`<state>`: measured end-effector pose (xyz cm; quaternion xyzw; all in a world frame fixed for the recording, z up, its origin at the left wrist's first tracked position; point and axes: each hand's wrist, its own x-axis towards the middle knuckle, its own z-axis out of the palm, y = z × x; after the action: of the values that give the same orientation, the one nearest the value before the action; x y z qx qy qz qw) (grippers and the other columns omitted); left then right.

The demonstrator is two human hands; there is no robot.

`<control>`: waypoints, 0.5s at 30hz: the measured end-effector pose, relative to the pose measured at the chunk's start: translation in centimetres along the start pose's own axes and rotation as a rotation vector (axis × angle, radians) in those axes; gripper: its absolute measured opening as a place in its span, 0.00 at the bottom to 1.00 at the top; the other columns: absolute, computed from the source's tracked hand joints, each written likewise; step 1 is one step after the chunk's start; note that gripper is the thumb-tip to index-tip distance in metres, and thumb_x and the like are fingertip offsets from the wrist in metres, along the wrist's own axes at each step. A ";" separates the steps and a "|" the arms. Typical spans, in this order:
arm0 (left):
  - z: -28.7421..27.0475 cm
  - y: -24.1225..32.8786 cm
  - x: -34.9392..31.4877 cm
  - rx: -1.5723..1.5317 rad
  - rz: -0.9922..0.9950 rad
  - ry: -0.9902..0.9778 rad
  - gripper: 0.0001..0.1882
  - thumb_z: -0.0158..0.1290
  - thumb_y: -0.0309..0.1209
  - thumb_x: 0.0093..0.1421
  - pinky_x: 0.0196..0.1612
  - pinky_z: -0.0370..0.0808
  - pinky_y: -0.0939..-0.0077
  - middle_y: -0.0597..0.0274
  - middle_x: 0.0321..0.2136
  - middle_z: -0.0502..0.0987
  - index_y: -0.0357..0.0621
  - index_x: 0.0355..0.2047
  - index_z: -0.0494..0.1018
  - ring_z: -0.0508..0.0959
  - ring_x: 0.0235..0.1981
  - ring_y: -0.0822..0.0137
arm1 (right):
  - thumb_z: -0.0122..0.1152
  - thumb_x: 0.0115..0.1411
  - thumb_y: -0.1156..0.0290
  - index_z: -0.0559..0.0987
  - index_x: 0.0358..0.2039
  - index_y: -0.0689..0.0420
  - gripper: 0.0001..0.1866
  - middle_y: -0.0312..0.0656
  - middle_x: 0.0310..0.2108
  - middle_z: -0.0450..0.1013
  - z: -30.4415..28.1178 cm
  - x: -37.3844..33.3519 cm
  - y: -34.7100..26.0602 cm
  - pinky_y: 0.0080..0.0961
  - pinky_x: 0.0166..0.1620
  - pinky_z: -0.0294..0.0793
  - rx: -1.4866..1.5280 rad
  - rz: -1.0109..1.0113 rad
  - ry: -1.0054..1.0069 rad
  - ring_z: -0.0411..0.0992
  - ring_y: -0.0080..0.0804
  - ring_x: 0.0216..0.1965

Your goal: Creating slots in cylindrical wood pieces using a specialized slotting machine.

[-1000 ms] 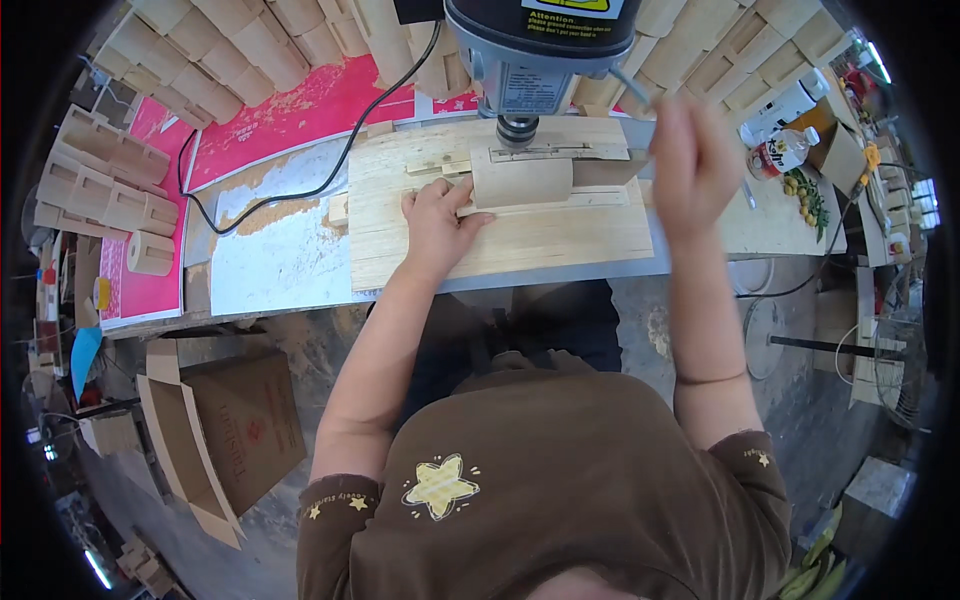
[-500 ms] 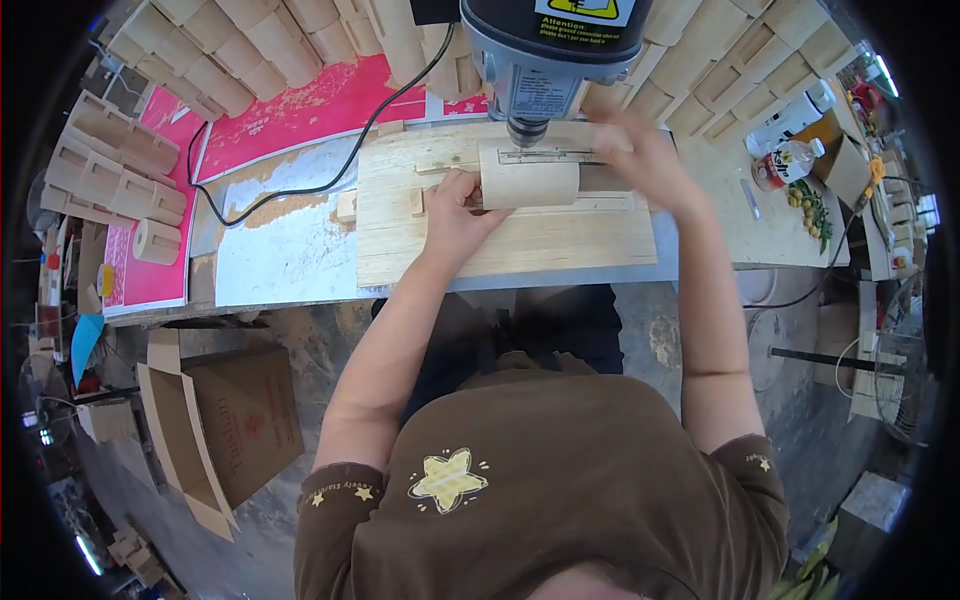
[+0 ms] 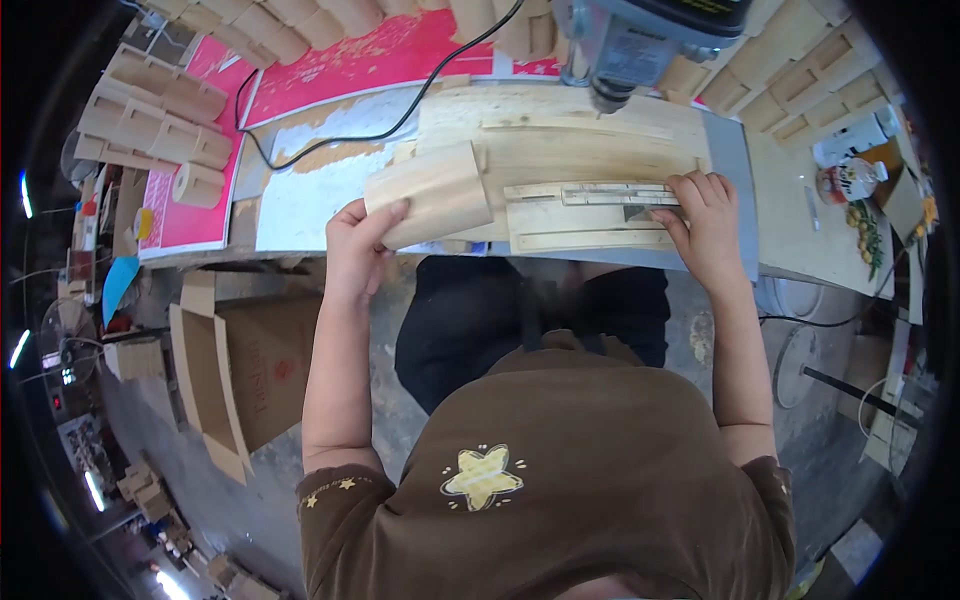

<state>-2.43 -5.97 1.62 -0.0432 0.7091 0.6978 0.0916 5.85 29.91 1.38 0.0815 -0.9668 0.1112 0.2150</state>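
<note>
My left hand [image 3: 357, 238] grips a curved pale wooden piece [image 3: 432, 194] at its near left corner, holding it over the front left of the wooden work board [image 3: 600, 140]. My right hand [image 3: 703, 222] lies flat with fingers spread on a flat wooden strip jig [image 3: 590, 215] on the board's near right side. The drill press head [image 3: 640, 40] hangs above the board at the back, its chuck clear of both hands.
A black cable [image 3: 330, 125] runs across the pink sheet [image 3: 350, 70] on the left. Stacks of curved wooden pieces [image 3: 160, 110] line the left and back. A cardboard box [image 3: 240, 375] stands on the floor at left. Small bottles [image 3: 850, 170] sit at right.
My left hand has pulled the curved piece out from under the drill toward the left and nearer. My right hand came down from the drill's side onto the flat jig.
</note>
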 end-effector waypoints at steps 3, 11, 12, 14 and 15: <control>0.4 0.7 -1.0 -0.134 -0.302 0.028 0.15 0.61 0.38 0.50 0.11 0.55 0.86 0.67 0.13 0.70 0.39 0.20 0.72 0.62 0.09 0.80 | 0.65 0.43 0.66 0.73 0.35 0.55 0.18 0.39 0.32 0.69 -0.1 -0.2 -1.4 0.38 0.48 0.60 0.038 -0.032 -0.028 0.67 0.40 0.37; 4.5 -0.3 -1.9 -0.042 -0.364 -0.093 0.17 0.61 0.39 0.50 0.11 0.57 0.86 0.67 0.12 0.69 0.39 0.19 0.71 0.61 0.09 0.80 | 0.65 0.41 0.68 0.73 0.34 0.54 0.18 0.39 0.31 0.68 -0.1 0.5 -1.8 0.37 0.47 0.61 0.072 -0.044 -0.073 0.66 0.40 0.37; 5.0 -0.9 -1.7 -0.090 -0.361 -0.135 0.17 0.60 0.40 0.51 0.12 0.58 0.86 0.68 0.13 0.69 0.39 0.20 0.71 0.62 0.09 0.80 | 0.65 0.41 0.68 0.73 0.34 0.54 0.18 0.39 0.31 0.68 -0.1 0.4 -1.9 0.37 0.47 0.61 0.063 -0.039 -0.073 0.66 0.40 0.37; 6.7 -1.3 -1.7 -0.146 -0.355 -0.188 0.17 0.59 0.40 0.53 0.13 0.60 0.85 0.68 0.13 0.68 0.39 0.21 0.71 0.62 0.10 0.80 | 0.65 0.41 0.69 0.73 0.34 0.54 0.17 0.38 0.31 0.68 0.2 0.1 -2.0 0.38 0.47 0.62 0.066 -0.029 -0.048 0.66 0.39 0.38; 8.1 -1.3 -1.9 -0.258 -0.354 -0.214 0.16 0.58 0.40 0.54 0.15 0.62 0.85 0.69 0.13 0.68 0.39 0.22 0.70 0.63 0.11 0.79 | 0.65 0.41 0.69 0.73 0.34 0.54 0.17 0.38 0.31 0.68 0.2 0.0 -2.0 0.38 0.47 0.62 0.057 -0.028 -0.048 0.66 0.39 0.38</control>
<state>0.25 1.92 0.66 -0.1040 0.5816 0.7563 0.2810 6.16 27.91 1.54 0.1038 -0.9669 0.1335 0.1911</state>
